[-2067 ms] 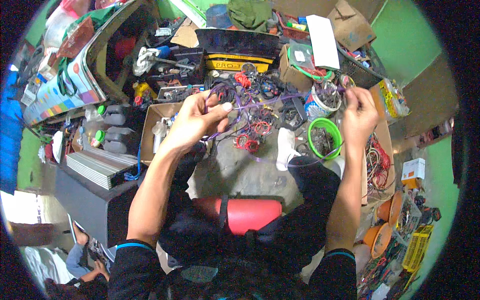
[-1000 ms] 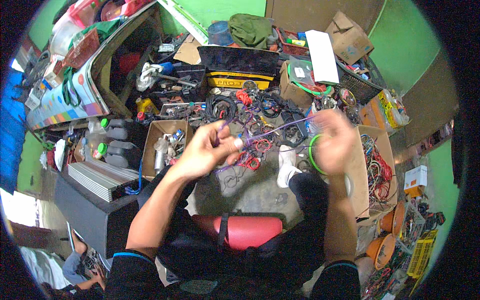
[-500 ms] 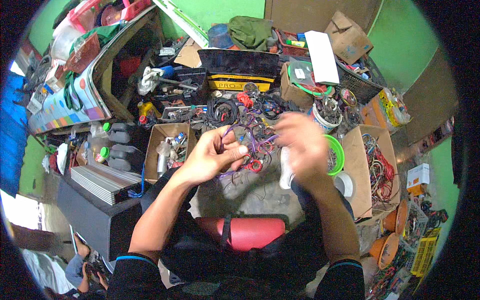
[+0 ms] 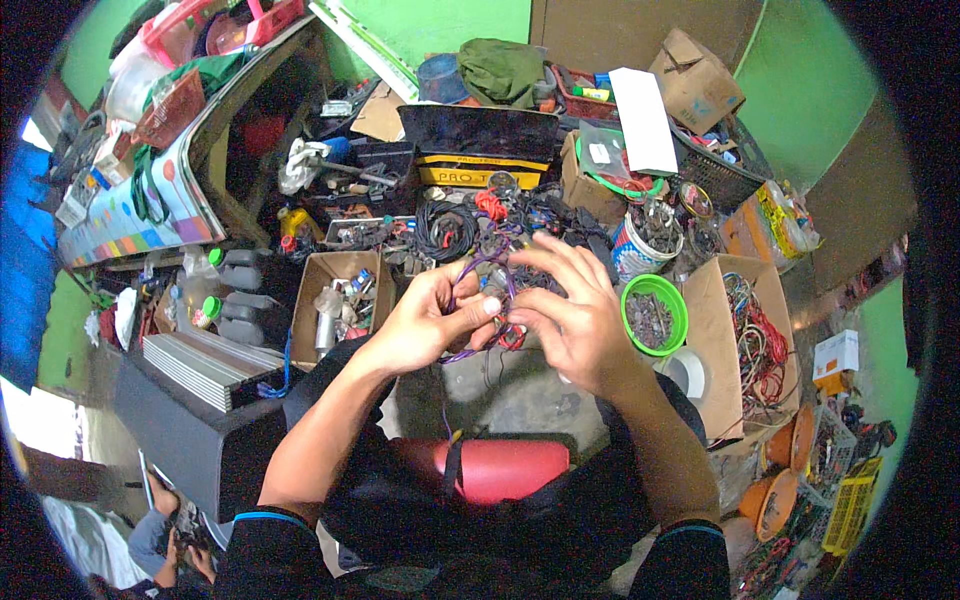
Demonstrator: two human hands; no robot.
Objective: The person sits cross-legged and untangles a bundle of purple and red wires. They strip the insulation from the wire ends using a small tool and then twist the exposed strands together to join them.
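My left hand (image 4: 435,318) is closed on a purple wire (image 4: 468,272), held between thumb and curled fingers. The wire makes a loose loop from that hand toward my right hand (image 4: 580,325). There, thumb and forefinger come together at the loop's right side, while the other fingers stretch out above it. Below my left hand a thin strand hangs down toward my lap. Beneath and beyond both hands, red wire coils (image 4: 512,338) and other tangled wires lie on the floor, partly hidden by my fingers.
A red cylinder (image 4: 510,468) lies between my legs. On the right stand a green tub (image 4: 682,312) of small dark pieces and a cardboard box (image 4: 715,345) of wires. Left is another cardboard box (image 4: 312,275). A black-and-yellow toolbox (image 4: 480,140) stands behind. Another person sits at lower left.
My right hand, blurred and farther from the wire before, has come down and leftward to the purple loop. My left hand keeps its hold in nearly the same place.
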